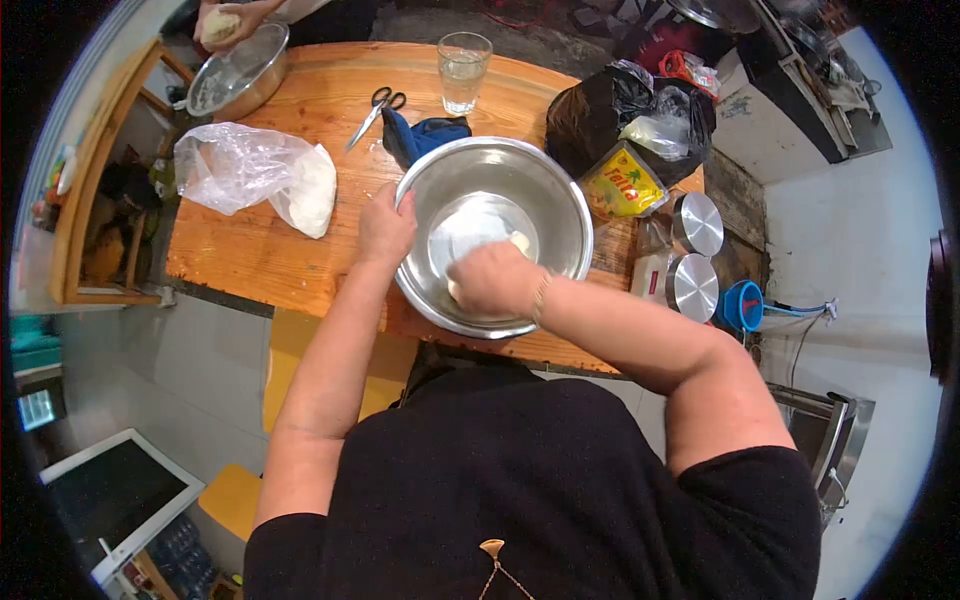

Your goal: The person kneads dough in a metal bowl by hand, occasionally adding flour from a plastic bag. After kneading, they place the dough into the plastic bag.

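Observation:
A large steel mixing bowl stands near the front edge of the wooden table. My left hand grips its left rim, thumb over the edge. Inside the bowl, my right hand is closed and pressed down on pale dough. Most of that dough is hidden under the hand, which is slightly blurred. To the left lies a clear plastic bag with white flour in it. A dark blue cloth touches the bowl's far side.
Behind the bowl are scissors and a glass of water. A black plastic bag, a yellow pouch and two steel-lidded jars stand right. At the far left, another person's hand holds dough over a second metal bowl.

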`<action>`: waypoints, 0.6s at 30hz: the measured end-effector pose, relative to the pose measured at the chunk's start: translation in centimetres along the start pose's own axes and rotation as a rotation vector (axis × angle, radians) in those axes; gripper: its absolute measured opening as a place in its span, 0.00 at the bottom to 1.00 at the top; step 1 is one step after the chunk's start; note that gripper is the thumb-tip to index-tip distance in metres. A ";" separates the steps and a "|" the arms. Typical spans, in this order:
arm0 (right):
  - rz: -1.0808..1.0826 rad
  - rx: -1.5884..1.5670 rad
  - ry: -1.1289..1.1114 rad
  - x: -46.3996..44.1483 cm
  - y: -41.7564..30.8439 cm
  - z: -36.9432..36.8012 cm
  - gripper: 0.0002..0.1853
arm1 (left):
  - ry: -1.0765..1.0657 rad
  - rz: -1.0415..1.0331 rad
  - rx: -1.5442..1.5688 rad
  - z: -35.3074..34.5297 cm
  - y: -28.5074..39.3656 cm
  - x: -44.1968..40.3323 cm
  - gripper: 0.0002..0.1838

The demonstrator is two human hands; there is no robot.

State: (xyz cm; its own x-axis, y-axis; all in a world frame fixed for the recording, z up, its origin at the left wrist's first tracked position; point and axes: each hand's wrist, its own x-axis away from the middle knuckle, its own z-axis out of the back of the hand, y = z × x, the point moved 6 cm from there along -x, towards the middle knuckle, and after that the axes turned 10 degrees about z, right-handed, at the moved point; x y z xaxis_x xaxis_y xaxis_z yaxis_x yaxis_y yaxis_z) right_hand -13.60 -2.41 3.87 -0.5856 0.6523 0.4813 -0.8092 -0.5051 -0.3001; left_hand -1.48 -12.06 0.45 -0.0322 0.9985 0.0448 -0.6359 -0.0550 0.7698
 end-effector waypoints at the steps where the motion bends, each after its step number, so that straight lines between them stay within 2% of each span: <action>1: 0.024 -0.008 0.041 1.3 -0.2 -0.8 0.11 | -0.003 0.003 0.002 0.0 -0.1 0.0 0.13; 4: 0.000 0.017 -0.098 4.6 1.4 -1.2 0.10 | -0.039 -0.012 0.042 -0.2 0.2 0.0 0.13; 8: -0.051 0.028 -0.134 3.8 4.4 -3.2 0.10 | -0.051 -0.040 0.055 -0.8 1.3 0.3 0.12; 16: -0.105 -0.149 0.086 0.3 6.4 -3.0 0.11 | -0.028 -0.021 0.117 -0.4 1.7 0.8 0.12; 18: -0.118 -0.149 0.115 -0.9 6.9 -2.9 0.12 | -0.056 0.038 0.015 -0.4 1.5 0.9 0.14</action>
State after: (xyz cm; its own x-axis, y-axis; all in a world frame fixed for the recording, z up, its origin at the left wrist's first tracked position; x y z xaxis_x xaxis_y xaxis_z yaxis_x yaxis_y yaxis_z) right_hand -18.80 -4.86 -1.01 -0.4813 0.7663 0.4256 -0.8654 -0.3383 -0.3695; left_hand -2.78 -11.26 1.40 -0.0125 0.9938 0.1101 -0.6236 -0.0938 0.7761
